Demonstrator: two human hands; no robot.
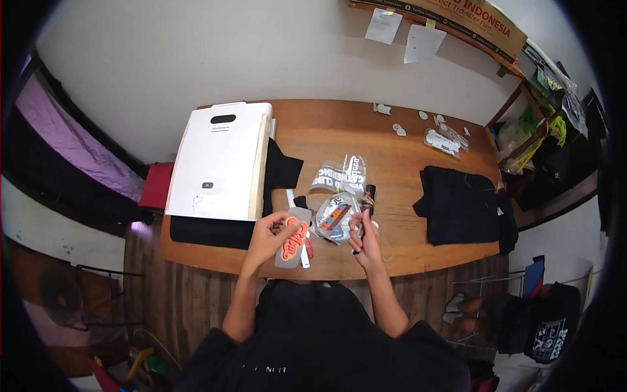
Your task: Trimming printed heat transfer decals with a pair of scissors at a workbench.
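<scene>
My left hand (270, 238) pinches a piece of clear transfer film (283, 260) printed with red and orange lettering, tilted over the table's near edge. My right hand (367, 243) is curled, fingers closed, with a ring on one finger; what they hold, if anything, is hard to make out. Just beyond it a small black cylindrical object (370, 191) lies on the table. Between my hands rests a rounded film piece (337, 219) with a colourful print. Behind that lies another film (338, 175) with white lettering. A white ruler (305, 259) and a red-handled tool (309, 247) are partly under the left film.
A large white panel (225, 157) stands over black cloth (209, 232) at the left of the wooden table (385, 144). Folded black garments (460, 206) lie right. Film scraps (446, 140) sit at the far right. Another person (548, 320) is at the right, beside a shelf (522, 124).
</scene>
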